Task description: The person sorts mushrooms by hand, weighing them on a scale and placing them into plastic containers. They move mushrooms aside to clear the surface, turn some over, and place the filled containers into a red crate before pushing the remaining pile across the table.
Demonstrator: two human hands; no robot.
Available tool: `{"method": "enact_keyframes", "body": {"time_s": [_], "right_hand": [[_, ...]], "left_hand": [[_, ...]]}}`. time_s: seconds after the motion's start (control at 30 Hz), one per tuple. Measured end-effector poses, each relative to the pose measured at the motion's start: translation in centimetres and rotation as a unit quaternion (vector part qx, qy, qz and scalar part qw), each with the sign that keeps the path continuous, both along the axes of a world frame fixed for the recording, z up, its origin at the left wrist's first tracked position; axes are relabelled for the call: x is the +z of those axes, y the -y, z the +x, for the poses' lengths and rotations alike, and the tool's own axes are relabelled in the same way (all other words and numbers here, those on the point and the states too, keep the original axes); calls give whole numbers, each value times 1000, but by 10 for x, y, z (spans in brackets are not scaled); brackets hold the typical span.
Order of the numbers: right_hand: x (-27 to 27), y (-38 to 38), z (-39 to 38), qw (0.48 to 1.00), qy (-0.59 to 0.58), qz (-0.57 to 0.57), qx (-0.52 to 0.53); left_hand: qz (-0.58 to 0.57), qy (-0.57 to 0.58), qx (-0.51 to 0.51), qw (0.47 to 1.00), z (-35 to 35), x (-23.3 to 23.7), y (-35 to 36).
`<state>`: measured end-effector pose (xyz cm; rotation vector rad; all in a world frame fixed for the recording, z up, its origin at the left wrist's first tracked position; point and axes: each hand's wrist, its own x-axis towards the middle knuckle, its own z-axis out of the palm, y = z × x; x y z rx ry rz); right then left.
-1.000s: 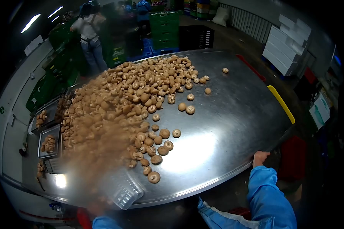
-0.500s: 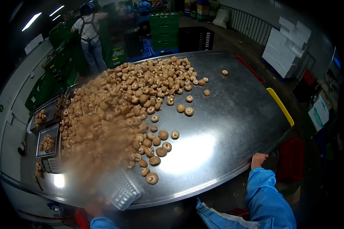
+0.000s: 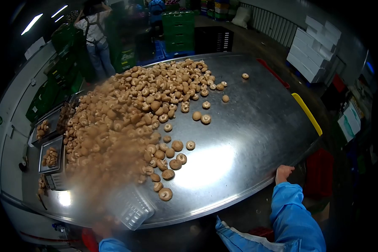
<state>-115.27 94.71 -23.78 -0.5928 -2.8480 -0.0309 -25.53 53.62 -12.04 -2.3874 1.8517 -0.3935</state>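
A large heap of brown mushrooms (image 3: 126,105) covers the left half of the metal table (image 3: 248,122), with loose ones scattered to its right. My right hand (image 3: 284,173) rests at the table's near right edge, its fingers curled over the rim; whether they hold anything does not show. At the lower left my left hand (image 3: 105,227) is badly blurred, low by the near edge, left of a clear plastic tray (image 3: 136,212). The blur hides its fingers and any contact with the tray.
A scale (image 3: 54,181) with a metal pan of mushrooms (image 3: 50,157) stands at the left. Beyond the far edge are a person (image 3: 97,40), green crates (image 3: 178,33) and black crates (image 3: 214,40). A red crate (image 3: 319,172) sits below the right edge.
The view has shifted slightly, moving the table and heap a little up and left. The person beyond the table has raised their arms. My hands stay in nearly the same places.
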Motion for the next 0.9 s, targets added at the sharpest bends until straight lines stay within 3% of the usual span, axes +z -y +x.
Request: {"method": "enact_keyframes", "body": {"time_s": [0.07, 0.17, 0.27, 0.73, 0.9], "right_hand": [[21, 10, 12, 995, -34, -95, -16], [38, 18, 22, 968, -91, -229, -45], [51, 25, 31, 957, -108, -264, -59], [43, 21, 25, 965, -111, -231, -45], [49, 21, 28, 970, -82, -227, -40]], "left_hand": [[-24, -16, 33, 999, 11, -17, 6], [-18, 1, 9, 1000, -2, -2, 0], [0, 13, -25, 1000, -13, 14, -5], [43, -75, 15, 996, -25, 30, -4], [30, -139, 59, 988, -4, 9, 3]]}}
